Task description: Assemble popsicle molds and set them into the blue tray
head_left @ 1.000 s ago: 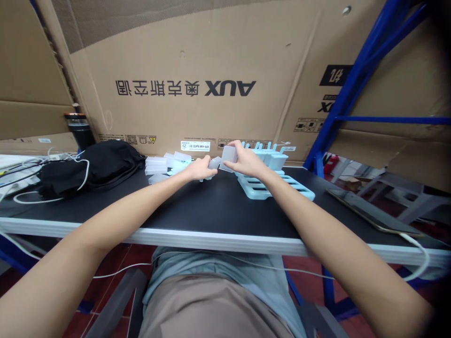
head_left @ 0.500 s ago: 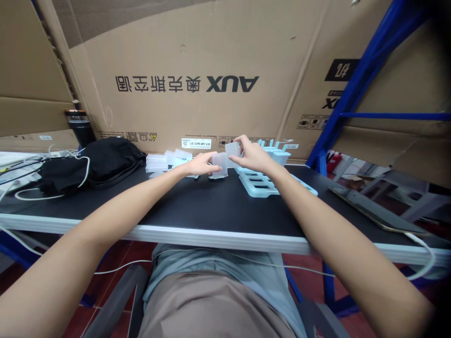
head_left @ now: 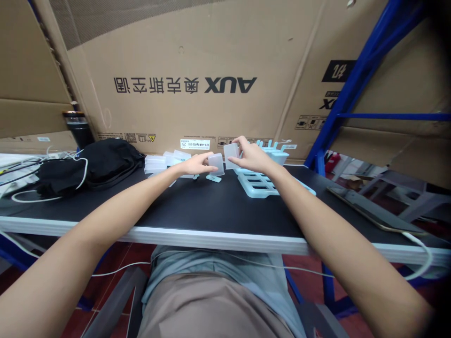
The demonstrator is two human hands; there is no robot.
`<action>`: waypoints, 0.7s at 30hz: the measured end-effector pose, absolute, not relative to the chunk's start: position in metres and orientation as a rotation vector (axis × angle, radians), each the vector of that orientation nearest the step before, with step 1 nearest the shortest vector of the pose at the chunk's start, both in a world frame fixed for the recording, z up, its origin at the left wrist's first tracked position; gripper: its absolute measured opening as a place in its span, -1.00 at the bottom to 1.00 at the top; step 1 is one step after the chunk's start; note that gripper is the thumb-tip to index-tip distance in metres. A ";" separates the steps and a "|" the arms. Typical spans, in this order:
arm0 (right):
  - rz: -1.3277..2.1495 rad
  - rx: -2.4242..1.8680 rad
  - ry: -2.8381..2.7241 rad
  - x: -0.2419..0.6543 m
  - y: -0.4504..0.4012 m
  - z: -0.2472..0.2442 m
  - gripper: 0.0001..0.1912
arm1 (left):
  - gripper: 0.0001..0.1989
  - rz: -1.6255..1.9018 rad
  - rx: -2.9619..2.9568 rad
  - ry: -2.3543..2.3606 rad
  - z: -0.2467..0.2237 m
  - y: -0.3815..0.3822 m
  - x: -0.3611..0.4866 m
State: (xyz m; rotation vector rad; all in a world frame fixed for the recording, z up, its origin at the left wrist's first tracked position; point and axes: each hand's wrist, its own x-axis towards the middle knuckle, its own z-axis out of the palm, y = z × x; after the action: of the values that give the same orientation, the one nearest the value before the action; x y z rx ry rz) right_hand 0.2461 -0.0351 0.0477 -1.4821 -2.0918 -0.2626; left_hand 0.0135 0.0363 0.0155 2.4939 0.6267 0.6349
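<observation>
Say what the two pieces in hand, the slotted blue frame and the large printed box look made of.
Left piece, in the left hand, and right piece, in the right hand: probably frosted plastic, both milky and semi-clear.
Blue frame: likely smooth molded plastic, given its even colour and rounded corners.
Printed box: matte cardboard, brown and creased.

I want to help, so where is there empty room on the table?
Between the left arm and right arm, black table lies bare from the blue tray to the silver edge. A smaller patch lies between the black bag and left arm. The back is crowded: clear boxes, tray, left hand, right hand.
</observation>
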 end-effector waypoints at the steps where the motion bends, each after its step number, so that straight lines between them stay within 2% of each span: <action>1: -0.244 -1.490 -2.087 0.246 -0.035 0.048 -0.47 | -0.58 0.620 2.495 0.629 0.016 0.038 0.012; 15: -0.101 -1.391 -2.174 0.235 -0.029 0.033 -0.39 | -0.46 0.519 2.392 0.509 0.015 0.037 0.011; 21: -0.174 -1.389 -2.288 0.231 -0.024 0.026 -0.45 | -0.54 0.503 2.420 0.493 0.011 0.041 0.014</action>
State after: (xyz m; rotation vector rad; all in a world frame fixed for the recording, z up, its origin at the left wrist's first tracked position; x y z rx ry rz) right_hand 0.2313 -0.0244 0.0260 -1.3888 -2.2878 -0.1737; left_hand 0.0141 0.0409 0.0111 2.4202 0.4927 0.5031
